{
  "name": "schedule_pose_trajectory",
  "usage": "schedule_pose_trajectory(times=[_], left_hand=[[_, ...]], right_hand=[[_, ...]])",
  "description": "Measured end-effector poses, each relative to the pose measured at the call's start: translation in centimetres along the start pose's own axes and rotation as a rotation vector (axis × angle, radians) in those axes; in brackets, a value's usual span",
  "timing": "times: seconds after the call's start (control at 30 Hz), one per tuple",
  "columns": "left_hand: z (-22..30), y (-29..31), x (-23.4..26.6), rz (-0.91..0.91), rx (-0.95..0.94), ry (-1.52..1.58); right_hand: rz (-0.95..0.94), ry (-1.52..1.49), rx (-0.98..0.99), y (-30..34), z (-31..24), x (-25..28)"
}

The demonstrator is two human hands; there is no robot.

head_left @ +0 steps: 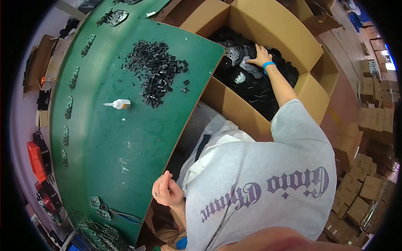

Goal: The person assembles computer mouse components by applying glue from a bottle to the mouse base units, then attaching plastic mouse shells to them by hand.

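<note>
My right hand (pixel 261 56), with a blue band (pixel 268 65) at the wrist, reaches into a large cardboard box (pixel 276 25). Its fingers are spread over the black plastic parts (pixel 261 90) heaped inside, the thumb beside a shiny dark grey shell-like piece (pixel 247 66). The fingertips are partly lost among the dark parts. My left hand (pixel 166 190) hovers at the near edge of the green worktable (pixel 96 167), its fingers curled in and nothing visible in them.
On the table lie a heap of small black pieces (pixel 157 71), a white dropper bottle (pixel 121 103) and a row of green circuit boards (pixel 68 107). More boards (pixel 98 234) and cables (pixel 125 216) lie at the lower left. Stacked cartons (pixel 356 196) stand to the right.
</note>
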State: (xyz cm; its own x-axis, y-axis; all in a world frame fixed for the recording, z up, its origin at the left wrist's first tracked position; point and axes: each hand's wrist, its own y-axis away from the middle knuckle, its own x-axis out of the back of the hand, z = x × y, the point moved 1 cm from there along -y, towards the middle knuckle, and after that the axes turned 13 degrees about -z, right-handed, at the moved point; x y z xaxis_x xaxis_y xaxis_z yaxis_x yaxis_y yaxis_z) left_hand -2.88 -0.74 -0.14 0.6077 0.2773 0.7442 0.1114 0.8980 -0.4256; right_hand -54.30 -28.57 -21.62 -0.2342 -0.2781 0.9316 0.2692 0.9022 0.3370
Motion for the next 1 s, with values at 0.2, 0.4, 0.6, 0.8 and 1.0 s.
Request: schedule_pose_trajectory(times=[0.2, 0.4, 0.6, 0.8, 1.0], left_hand=[[0.2, -0.9, -0.8, -0.04, -0.019, -0.005], [-0.3, -1.1, -0.4, -0.006, -0.044, -0.038], [-0.3, -1.3, 0.4, 0.019, -0.037, -0.055], [-0.1, -0.8, 0.4, 0.013, -0.042, -0.056], [-0.6, -1.2, 0.1, 0.042, -0.03, -0.026]], right_hand=[[-0.365, 0.174, 0.118, 0.7, -2.8, 4.1], [-0.251, -0.602, 0.203, -3.0, 3.6, 3.7], [-0.167, -0.23, 0.14, -1.6, 0.6, -0.5], [-0.15, -0.295, 0.081, 1.7, -3.2, -1.9], [-0.414, -0.369, 0.061, 1.9, -3.6, -0.1]])
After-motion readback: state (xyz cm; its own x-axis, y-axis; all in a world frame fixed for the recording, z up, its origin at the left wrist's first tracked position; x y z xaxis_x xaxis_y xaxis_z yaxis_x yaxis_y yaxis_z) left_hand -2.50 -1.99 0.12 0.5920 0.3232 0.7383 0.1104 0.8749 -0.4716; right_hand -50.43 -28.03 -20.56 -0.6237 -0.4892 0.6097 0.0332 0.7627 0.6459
